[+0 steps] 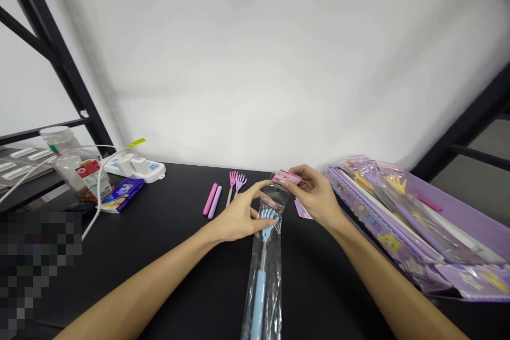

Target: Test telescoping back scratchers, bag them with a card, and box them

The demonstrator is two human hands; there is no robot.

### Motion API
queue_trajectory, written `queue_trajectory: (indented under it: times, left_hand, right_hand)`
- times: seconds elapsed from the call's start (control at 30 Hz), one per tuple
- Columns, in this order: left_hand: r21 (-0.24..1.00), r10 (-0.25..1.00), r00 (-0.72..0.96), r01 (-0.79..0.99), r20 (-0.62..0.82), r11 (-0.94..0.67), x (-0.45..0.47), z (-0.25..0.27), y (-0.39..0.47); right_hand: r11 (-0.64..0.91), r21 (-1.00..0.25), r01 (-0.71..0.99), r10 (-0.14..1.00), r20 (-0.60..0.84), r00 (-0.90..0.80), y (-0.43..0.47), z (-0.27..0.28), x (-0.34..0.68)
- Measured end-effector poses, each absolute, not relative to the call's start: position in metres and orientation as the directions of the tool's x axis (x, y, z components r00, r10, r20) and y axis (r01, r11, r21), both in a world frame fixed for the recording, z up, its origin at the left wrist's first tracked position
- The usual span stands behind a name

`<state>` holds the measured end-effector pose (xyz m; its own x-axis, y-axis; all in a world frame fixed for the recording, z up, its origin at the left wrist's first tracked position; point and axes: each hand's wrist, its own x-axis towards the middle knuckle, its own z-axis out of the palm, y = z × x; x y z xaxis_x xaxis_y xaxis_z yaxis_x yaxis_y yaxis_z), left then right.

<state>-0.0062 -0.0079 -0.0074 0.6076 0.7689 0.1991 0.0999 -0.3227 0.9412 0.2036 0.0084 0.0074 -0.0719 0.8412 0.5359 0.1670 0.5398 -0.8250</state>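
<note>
A light-blue back scratcher (258, 297) with a small hand-shaped head lies inside a long clear plastic bag (274, 276). My left hand (239, 212) is closed on the bag around the scratcher's head, thumb on top. At the bag's upper end, my right hand (313, 194) pinches a pink printed card (287, 177). Another printed card (303, 209) lies on the table just below my right hand. Left of my left hand are a pink handle (210, 199), a purple handle (215, 202), and pink (233, 178) and purple (240, 183) hand-shaped heads on metal rods, partly hidden by my hand.
At right stands a purple display box (458, 202) holding bagged scratchers. At left are a clear jar (75, 164), a blue snack packet (123, 193), a white power strip (153, 170) and a white cable (99, 191). A white wall (255, 64) rises behind the black table (179, 265).
</note>
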Motion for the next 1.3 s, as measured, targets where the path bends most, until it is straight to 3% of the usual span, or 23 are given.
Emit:
queue_trajectory:
  times: [0.63,0.87,1.07,1.3]
  left_hand:
    - [0.946,0.773,0.600,0.083,0.204,-0.314,-0.0048,-0.0114,-0.0080]
    - [0.949,0.778,0.596,0.082,0.199,-0.305,-0.0051,-0.0105,-0.0083]
    - [0.950,0.788,0.580,0.075,0.206,-0.304,-0.0042,-0.0096,-0.0096]
    - [0.945,0.798,0.567,0.096,0.206,-0.312,-0.0047,-0.0093,-0.0093]
  right_hand:
    - [0.432,-0.895,0.106,0.897,0.414,-0.157,0.0068,0.0133,0.2061]
    - [0.424,-0.890,0.166,0.905,0.421,-0.056,0.0060,0.0169,0.2058]
    - [0.417,-0.906,0.073,0.906,0.408,-0.118,0.0025,0.0160,0.2033]
    - [0.359,-0.928,0.096,0.932,0.353,-0.079,0.0053,0.0152,0.2029]
